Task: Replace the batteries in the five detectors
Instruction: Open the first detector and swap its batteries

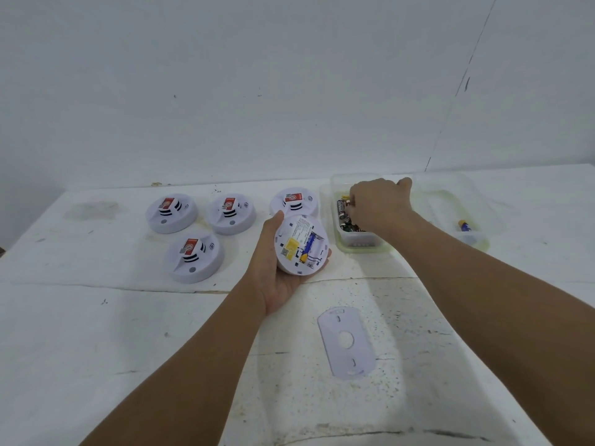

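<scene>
While the mounting plate (346, 344) lies loose on the counter (128, 333) in the lower middle of the frame, the left hand (280, 272) just above it cups the opened detector (302, 244) back-side up, fingers curled under its rim and thumb along the left edge. One blue-and-yellow battery (306, 247) sits in the bay, with what looks like an empty slot beside it.

Further up, at right of centre, the right hand (378, 202) is down in the clear tub of batteries (355, 243). Its fingers look bunched over the pile, but I can't tell if they've actually pinched one yet.

Four more detectors (193, 257) sit face-up in the middle left. Far right, a second tray (476, 238) holds a single battery (463, 225).

Biggest risk as I see it: that tub looks like a mixed bag, so grabbing a dead cell or the wrong brand is easy. Also, the detector is only cradled one-handed and tilted, so the seated battery could slip out.
</scene>
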